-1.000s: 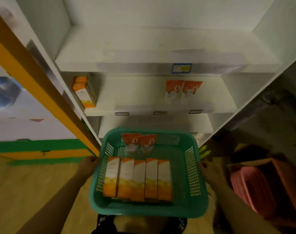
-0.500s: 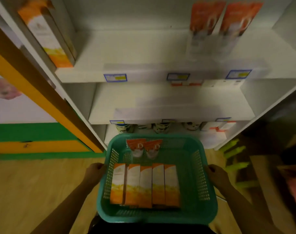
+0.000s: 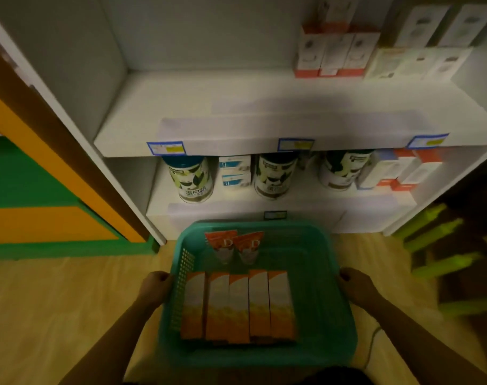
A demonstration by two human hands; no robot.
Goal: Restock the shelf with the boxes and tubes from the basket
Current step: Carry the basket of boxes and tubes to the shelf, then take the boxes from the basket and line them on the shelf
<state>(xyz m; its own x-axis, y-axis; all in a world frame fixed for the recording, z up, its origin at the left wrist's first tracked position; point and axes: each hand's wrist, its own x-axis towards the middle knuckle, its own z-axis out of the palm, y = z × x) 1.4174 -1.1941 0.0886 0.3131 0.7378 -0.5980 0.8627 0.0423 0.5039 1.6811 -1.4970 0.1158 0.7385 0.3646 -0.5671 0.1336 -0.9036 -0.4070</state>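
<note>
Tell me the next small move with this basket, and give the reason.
Probably set the basket down on the floor before the shelf. The left hand and right hand each grip a side rim, so neither is free to lift the five orange boxes or two tubes inside. The shelf's left half looks bare.

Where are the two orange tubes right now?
In the head view, the two tubes lie at the far end of the green basket, beyond the row of boxes.

My forearms are bare, no sleeves or watch; my left hand (image 3: 154,284) and right hand (image 3: 354,284) wear no gloves or rings.
</note>
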